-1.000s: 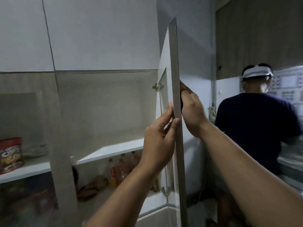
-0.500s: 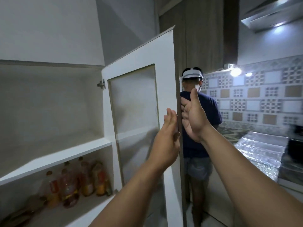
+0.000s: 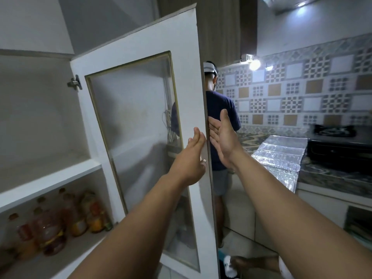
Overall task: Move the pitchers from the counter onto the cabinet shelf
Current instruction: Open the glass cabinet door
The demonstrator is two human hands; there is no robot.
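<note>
The white cabinet door [image 3: 141,63] with a frosted pane stands swung wide. My left hand [image 3: 191,158] lies flat against the door's inner face near its free edge, fingers straight, holding nothing. My right hand [image 3: 221,137] is just off the door's edge on the outer side, palm spread, fingers apart, not touching it. The cabinet's upper shelf [image 3: 50,182] is a bare white board at the left. No pitcher is in view.
Several bottles [image 3: 60,222] stand on the lower shelf. A person in a dark shirt [image 3: 219,121] stands with their back to me behind the door. At the right a marbled counter [image 3: 330,178] carries foil sheets [image 3: 281,156] and a black stove [image 3: 340,146].
The door has swung further open to the right. My right hand has let go of its edge and spread open. My view has turned right toward the counter.
</note>
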